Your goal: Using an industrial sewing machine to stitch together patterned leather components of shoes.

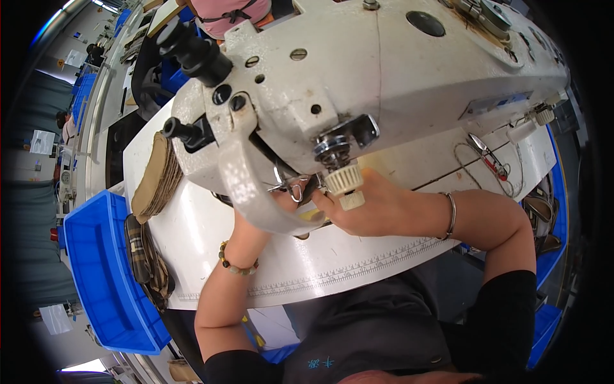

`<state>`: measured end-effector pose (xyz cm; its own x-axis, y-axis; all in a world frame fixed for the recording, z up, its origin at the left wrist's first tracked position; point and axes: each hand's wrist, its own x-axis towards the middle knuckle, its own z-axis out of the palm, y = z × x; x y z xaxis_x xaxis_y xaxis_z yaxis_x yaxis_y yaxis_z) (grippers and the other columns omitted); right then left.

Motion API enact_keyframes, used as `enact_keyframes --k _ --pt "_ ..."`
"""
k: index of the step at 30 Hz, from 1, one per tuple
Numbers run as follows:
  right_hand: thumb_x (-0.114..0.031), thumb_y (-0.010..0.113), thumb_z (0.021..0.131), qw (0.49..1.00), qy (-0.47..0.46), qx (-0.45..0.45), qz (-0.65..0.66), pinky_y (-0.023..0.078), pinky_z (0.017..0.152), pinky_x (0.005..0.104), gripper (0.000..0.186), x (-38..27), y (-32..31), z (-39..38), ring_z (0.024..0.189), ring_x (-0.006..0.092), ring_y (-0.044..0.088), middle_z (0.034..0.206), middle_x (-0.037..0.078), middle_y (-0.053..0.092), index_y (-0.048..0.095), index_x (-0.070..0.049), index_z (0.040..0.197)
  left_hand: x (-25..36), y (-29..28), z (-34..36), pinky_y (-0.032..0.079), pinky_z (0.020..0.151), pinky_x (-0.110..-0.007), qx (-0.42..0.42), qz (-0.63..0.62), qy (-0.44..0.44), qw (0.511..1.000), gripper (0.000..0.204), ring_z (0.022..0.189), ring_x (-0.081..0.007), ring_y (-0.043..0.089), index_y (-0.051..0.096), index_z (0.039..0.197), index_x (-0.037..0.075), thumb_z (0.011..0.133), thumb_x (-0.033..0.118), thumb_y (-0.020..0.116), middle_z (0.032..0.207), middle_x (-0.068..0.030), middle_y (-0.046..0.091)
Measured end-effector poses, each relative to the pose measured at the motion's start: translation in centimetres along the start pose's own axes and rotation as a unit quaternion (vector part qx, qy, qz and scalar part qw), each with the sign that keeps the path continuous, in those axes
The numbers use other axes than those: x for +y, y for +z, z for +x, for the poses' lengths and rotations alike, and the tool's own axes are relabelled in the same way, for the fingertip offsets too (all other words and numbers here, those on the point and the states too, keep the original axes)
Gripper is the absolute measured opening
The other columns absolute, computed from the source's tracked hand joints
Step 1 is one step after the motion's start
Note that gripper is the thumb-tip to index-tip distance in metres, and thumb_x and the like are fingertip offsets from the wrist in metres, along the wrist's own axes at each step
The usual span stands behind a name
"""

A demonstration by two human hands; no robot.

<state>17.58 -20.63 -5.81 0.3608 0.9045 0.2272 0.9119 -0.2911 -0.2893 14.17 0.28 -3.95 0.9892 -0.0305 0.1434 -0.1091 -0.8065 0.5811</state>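
Observation:
A white industrial sewing machine (409, 77) fills the upper middle, over a white worktable (332, 275) with a printed ruler edge. My left hand (249, 227) reaches behind the machine's curved guard (246, 192), its fingers mostly hidden near the presser foot (291, 185). My right hand (374, 211) is bent at the needle area, its fingertips against a small dark piece (310, 189) that is too obscured to identify. The tension knob (342, 179) covers part of that hand. A stack of tan fabric pieces (153, 176) lies left of the machine.
Folded plaid pieces (144, 256) lie by a blue bin (109, 275) at the left. Red-handled snips (495, 163) rest right of the machine; more pieces sit in a blue bin (547, 269) beyond. Another person in pink (227, 13) is behind the machine.

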Motion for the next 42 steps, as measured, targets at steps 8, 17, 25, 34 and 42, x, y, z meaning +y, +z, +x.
enact_keyframes --k 8,17,25,34,42 --pt "-0.014 0.056 0.093 0.995 0.022 0.053 0.078 0.053 0.056 0.0378 0.02 0.0 1.0 -0.3 0.069 0.0274 0.067 0.077 0.009 0.064 0.061 -0.004 0.11 0.0 -0.2 0.4 0.053 0.082 -0.04 -0.022 0.053 -0.004 0.998 0.038 0.093 -0.0305 0.068 0.07 0.106 0.006 0.076 0.027 0.08 0.102 -0.0116 0.073" --pt "-0.009 0.059 0.087 0.996 -0.052 -0.002 -0.074 0.054 0.055 0.0379 0.023 -0.1 -0.5 -0.3 0.067 0.0265 0.067 0.077 0.009 0.064 0.061 0.0 0.108 0.3 -0.6 0.2 0.054 0.081 -0.038 0.013 0.057 0.024 0.998 0.039 0.09 -0.0291 0.07 0.071 0.106 0.005 0.077 0.029 0.079 0.099 -0.0105 0.074" --pt "-0.01 0.067 0.063 0.99 -0.044 0.133 -0.027 0.047 0.046 0.0388 0.011 -0.2 1.3 0.1 0.049 0.0267 0.059 0.054 0.009 0.053 0.057 -0.005 0.065 0.0 -0.5 0.2 0.053 0.077 -0.032 0.008 -0.015 0.054 0.998 0.03 0.086 -0.0233 0.07 0.072 0.104 0.003 0.081 0.021 0.076 0.095 -0.0104 0.074" --pt "-0.01 0.067 0.063 0.993 -0.041 0.105 -0.033 0.047 0.047 0.0412 0.01 0.0 1.2 -0.1 0.051 0.028 0.06 0.057 0.01 0.056 0.058 -0.006 0.063 -0.2 -0.7 -0.5 0.048 0.059 -0.034 0.089 0.168 0.162 0.968 0.024 0.065 -0.0268 0.063 0.074 0.098 0.005 0.077 0.016 0.076 0.078 -0.0098 0.069" --pt "-0.006 0.062 0.078 0.999 -0.031 -0.014 -0.009 0.054 0.055 0.0411 0.012 -0.3 -0.6 -0.3 0.071 0.0299 0.068 0.08 0.013 0.063 0.061 -0.001 0.089 3.7 -2.6 -2.0 0.048 0.057 -0.038 -0.042 0.209 0.191 0.958 0.026 0.067 -0.0265 0.06 0.075 0.103 0.011 0.078 0.019 0.074 0.087 -0.0073 0.057"
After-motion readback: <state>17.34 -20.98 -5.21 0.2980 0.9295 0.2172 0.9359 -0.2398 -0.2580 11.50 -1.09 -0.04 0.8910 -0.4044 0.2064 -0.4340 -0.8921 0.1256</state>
